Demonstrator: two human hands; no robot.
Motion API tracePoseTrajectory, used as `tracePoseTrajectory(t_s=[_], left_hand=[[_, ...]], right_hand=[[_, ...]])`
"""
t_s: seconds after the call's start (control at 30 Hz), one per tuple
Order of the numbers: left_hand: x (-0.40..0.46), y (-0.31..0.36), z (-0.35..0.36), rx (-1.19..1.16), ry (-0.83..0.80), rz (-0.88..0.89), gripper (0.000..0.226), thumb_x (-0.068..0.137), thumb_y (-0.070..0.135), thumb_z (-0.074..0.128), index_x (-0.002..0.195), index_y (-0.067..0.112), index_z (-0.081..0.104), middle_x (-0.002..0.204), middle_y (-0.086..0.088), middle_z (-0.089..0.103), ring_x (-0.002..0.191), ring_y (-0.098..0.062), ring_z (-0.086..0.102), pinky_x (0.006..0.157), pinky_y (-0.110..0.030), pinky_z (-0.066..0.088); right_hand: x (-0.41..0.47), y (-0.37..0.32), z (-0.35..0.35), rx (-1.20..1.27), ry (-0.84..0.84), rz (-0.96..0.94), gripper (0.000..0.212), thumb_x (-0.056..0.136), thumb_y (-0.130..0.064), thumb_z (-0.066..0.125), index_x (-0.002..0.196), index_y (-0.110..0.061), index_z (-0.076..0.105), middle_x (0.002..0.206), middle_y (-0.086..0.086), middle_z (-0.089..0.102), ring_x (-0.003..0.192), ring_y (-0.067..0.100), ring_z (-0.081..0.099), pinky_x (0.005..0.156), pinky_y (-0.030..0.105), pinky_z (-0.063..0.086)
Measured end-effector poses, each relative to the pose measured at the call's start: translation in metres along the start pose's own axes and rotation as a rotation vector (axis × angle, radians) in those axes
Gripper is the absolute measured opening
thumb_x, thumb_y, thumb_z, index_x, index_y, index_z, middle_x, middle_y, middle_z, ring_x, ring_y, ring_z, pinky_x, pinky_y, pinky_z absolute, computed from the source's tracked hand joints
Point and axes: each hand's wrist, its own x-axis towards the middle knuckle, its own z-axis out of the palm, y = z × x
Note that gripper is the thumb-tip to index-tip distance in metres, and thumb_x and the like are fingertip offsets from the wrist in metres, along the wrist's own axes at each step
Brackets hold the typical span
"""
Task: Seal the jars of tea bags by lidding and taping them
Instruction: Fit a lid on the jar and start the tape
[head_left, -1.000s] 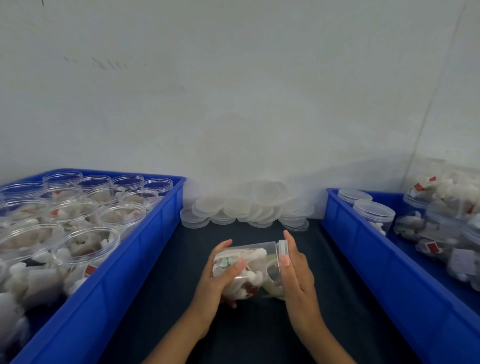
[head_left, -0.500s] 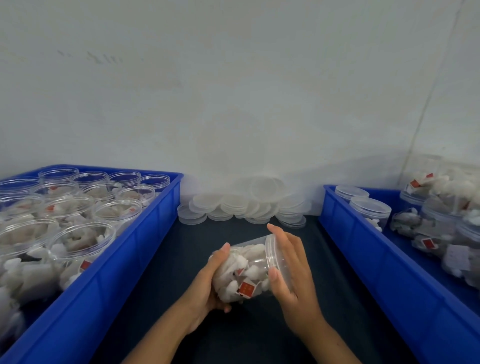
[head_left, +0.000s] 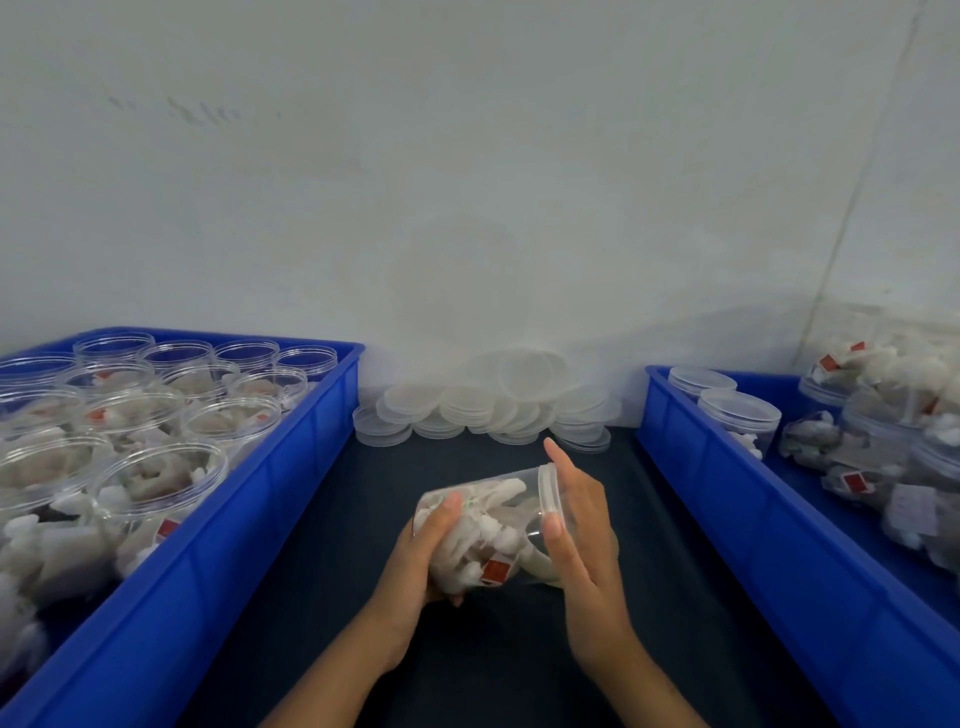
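In the lower centre of the frame, the left hand (head_left: 423, 553) keeps its grip on the tilted jar of tea bags (head_left: 485, 525) while the right hand (head_left: 579, 525), fingers now straighter, presses the lid (head_left: 548, 488), so lidding seems nearly finished.

The left hand (head_left: 415, 558) grips a clear jar (head_left: 485, 530) of tea bags lying on its side, while the right hand (head_left: 582, 530) lies over its lid (head_left: 549, 493), fingers straight and thumb on the rim. Beyond the hands, loose lids (head_left: 488, 405) are piled against the wall on the dark table (head_left: 493, 665). Left of the left hand a blue bin (head_left: 249, 514) holds open jars (head_left: 156, 473); right of the right hand another bin (head_left: 753, 525) holds lidded jars (head_left: 737, 415).
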Motion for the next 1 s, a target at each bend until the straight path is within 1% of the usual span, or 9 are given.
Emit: tracePoseTrajectory(t_s=[0.13, 0.3, 0.47, 0.57, 0.67, 0.77, 0.83, 0.93, 1.0], left_hand=[[0.0, -0.002, 0.001, -0.006, -0.004, 0.025, 0.056, 0.081, 0.056, 0.052, 0.119, 0.017, 0.062, 0.097, -0.012, 0.074, 0.072, -0.016, 0.069, 0.05, -0.023, 0.046], [0.002, 0.0, 0.002, -0.012, 0.069, 0.072, 0.06, 0.077, 0.063, 0.067, 0.12, 0.021, 0.06, 0.106, -0.005, 0.073, 0.096, -0.021, 0.071, 0.07, -0.027, 0.052], [0.003, 0.0, 0.001, 0.006, 0.099, 0.108, 0.057, 0.067, 0.059, 0.063, 0.115, 0.027, 0.061, 0.105, -0.001, 0.073, 0.093, -0.019, 0.072, 0.065, -0.026, 0.054], [0.005, -0.003, 0.001, 0.043, 0.094, 0.107, 0.061, 0.065, 0.061, 0.062, 0.116, 0.028, 0.06, 0.108, -0.001, 0.072, 0.094, -0.017, 0.071, 0.072, -0.028, 0.055], [0.003, -0.005, -0.001, 0.077, 0.103, 0.157, 0.054, 0.071, 0.059, 0.072, 0.117, 0.034, 0.057, 0.116, 0.0, 0.068, 0.094, -0.009, 0.07, 0.07, -0.019, 0.055], [0.002, -0.008, -0.009, 0.462, 0.157, 0.399, 0.092, 0.051, 0.062, 0.082, 0.132, 0.041, 0.044, 0.129, 0.026, 0.05, 0.115, 0.009, 0.052, 0.087, -0.009, 0.045], [0.002, -0.007, -0.008, 0.779, 0.152, 0.567, 0.104, 0.046, 0.067, 0.082, 0.136, 0.041, 0.039, 0.131, 0.037, 0.038, 0.124, 0.017, 0.035, 0.096, -0.008, 0.035], [0.002, -0.009, 0.0, 1.045, 0.134, 0.738, 0.099, 0.055, 0.062, 0.081, 0.138, 0.036, 0.035, 0.132, 0.034, 0.035, 0.127, 0.019, 0.024, 0.113, -0.027, 0.023], [0.003, -0.011, 0.002, 1.094, 0.133, 0.732, 0.1, 0.058, 0.056, 0.084, 0.14, 0.036, 0.029, 0.132, 0.026, 0.035, 0.125, 0.01, 0.029, 0.115, -0.027, 0.02]], right_hand=[[0.002, 0.005, -0.001, -0.015, 0.036, -0.013, 0.053, 0.088, -0.059, 0.042, 0.138, -0.043, 0.043, 0.132, -0.025, 0.044, 0.124, 0.006, 0.049, 0.1, 0.044, 0.048], [0.008, 0.005, 0.003, 0.049, 0.054, 0.001, 0.043, 0.087, -0.055, 0.041, 0.127, -0.04, 0.049, 0.116, -0.021, 0.052, 0.109, 0.013, 0.059, 0.089, 0.032, 0.052], [0.011, 0.007, 0.002, 0.102, 0.059, 0.042, 0.041, 0.088, -0.055, 0.041, 0.125, -0.038, 0.051, 0.114, -0.016, 0.056, 0.11, 0.021, 0.061, 0.093, 0.051, 0.051], [0.009, 0.006, 0.002, 0.062, 0.077, 0.045, 0.042, 0.088, -0.057, 0.041, 0.126, -0.043, 0.05, 0.119, -0.019, 0.054, 0.114, 0.015, 0.058, 0.094, 0.05, 0.05], [0.006, 0.007, 0.002, 0.057, 0.095, 0.061, 0.048, 0.086, -0.057, 0.046, 0.131, -0.043, 0.049, 0.127, -0.012, 0.051, 0.116, 0.015, 0.057, 0.096, 0.048, 0.05], [0.005, 0.004, 0.0, 0.039, 0.13, 0.046, 0.044, 0.086, -0.05, 0.052, 0.129, -0.046, 0.051, 0.123, -0.015, 0.051, 0.113, 0.003, 0.056, 0.091, 0.028, 0.052], [0.005, 0.003, -0.001, 0.031, 0.133, 0.032, 0.044, 0.084, -0.049, 0.054, 0.127, -0.047, 0.052, 0.12, -0.019, 0.051, 0.109, -0.003, 0.055, 0.085, 0.015, 0.049], [0.004, 0.003, 0.0, 0.061, 0.123, 0.021, 0.044, 0.085, -0.042, 0.057, 0.129, -0.037, 0.055, 0.123, -0.013, 0.053, 0.11, -0.005, 0.055, 0.084, 0.008, 0.045], [0.005, 0.003, 0.001, 0.045, 0.115, 0.001, 0.049, 0.083, -0.046, 0.056, 0.129, -0.032, 0.056, 0.122, -0.011, 0.054, 0.112, -0.004, 0.054, 0.086, 0.007, 0.043]])
